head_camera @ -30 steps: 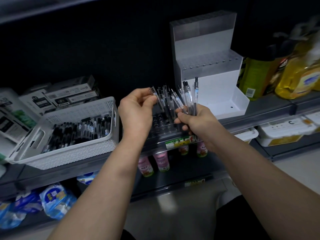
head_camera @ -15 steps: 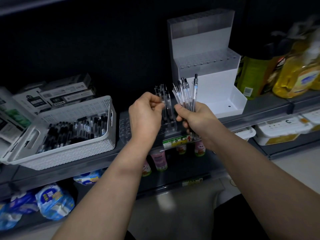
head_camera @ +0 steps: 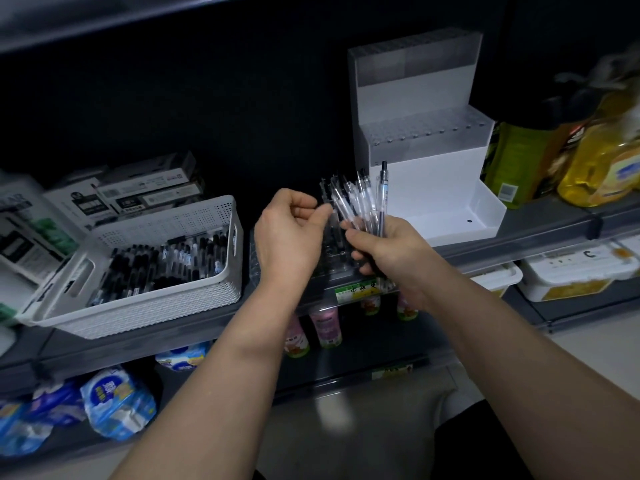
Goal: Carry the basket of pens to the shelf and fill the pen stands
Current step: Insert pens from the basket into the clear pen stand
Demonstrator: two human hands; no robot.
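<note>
White plastic basket [head_camera: 149, 313] sits on the shelf [head_camera: 519, 233] left of both hands, heaped w/ dark loose pens [head_camera: 166, 265]. R hand [head_camera: 391, 251] grips a fanned bunch of clear pens [head_camera: 362, 206] tips-up, fingers curled round the lower barrels, over the low clear stand [head_camera: 258, 258], which lies just beside the basket. L hand [head_camera: 291, 233] is right at the bunch, fingers curled in, thumb & forefinger tips close together by one clear barrel. Can't tell if it pinches that pen or only touches it. Tall white tiered stand [head_camera: 426, 140] is behind-right, its holes bare as far as shows. Risks: the bunch is loosely fanned, so pulling one pen could drag its neighbours & spill them onto the shelf or off the front edge. The clear stand's holes are hard to see in dim light & mostly hidden by the hands, so a pen may miss its hole & lean or topple. The basket looks to overhang the shelf front a bit, so an elbow bump could tip it. Counts: 1 basket, 2 stands (1 clear, 1 white), 2 hands, approx 6–7 pens in the bunch (blurred, not exact). Basket pens are too many to count. 4 pink bottles [head_camera: 325, 327] stand on the shelf below.
</note>
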